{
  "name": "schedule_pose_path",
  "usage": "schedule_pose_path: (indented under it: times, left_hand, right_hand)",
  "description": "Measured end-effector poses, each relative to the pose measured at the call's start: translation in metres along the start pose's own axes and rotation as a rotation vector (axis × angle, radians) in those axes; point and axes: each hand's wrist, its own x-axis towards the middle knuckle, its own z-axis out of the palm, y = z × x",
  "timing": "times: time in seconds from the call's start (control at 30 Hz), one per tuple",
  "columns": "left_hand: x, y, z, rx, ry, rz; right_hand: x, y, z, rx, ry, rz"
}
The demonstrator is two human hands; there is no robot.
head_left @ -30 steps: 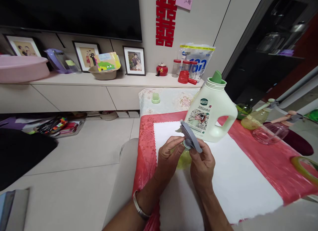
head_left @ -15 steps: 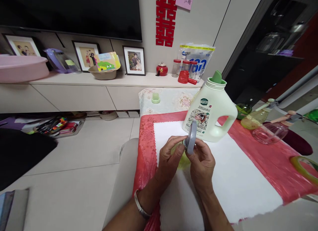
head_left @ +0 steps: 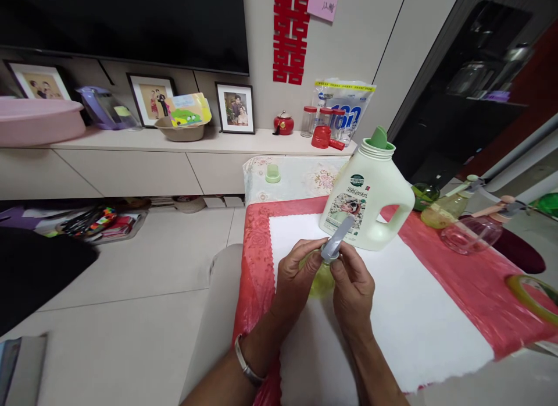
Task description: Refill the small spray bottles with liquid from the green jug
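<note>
Mostly hidden: yellow bottle (head_left: 321, 281) behind both hands.

Grey spray head (head_left: 336, 238): matt moulded plastic, smooth. Small bottle (head_left: 321, 278) beneath it: translucent yellow-green, probably plastic, mostly hidden by fingers. Detergent jug (head_left: 370, 191): pale opaque plastic, slight sheen, glossy printed label. White mat (head_left: 392, 313): soft, matt, cloth or paper, ragged front edge. Red table cover (head_left: 475, 284): shiny, patterned, plastic-looking. Bracelet (head_left: 244, 365) on left wrist: polished metal. Floor (head_left: 131, 289): smooth pale tile.
</note>
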Motion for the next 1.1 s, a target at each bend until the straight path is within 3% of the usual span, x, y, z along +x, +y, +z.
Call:
schedule_pose_path:
  times: [0.77, 0.93, 1.1]
  left_hand:
    - [-0.0009, 0.0023, 0.0010, 0.053, 0.025, 0.104]
    - [-0.0012, 0.0040, -0.0015, 0.056, -0.042, 0.048]
    - [0.0000, 0.0078, -0.0011, -0.032, -0.039, -0.114]
  right_hand:
    - [-0.0039, 0.0015, -0.0012, 0.027, -0.019, 0.018]
    - [-0.0050, 0.0037, 0.0014, 0.021, 0.050, 0.006]
    - [-0.0043, 0.0050, 0.0034, -0.023, 0.088, -0.017]
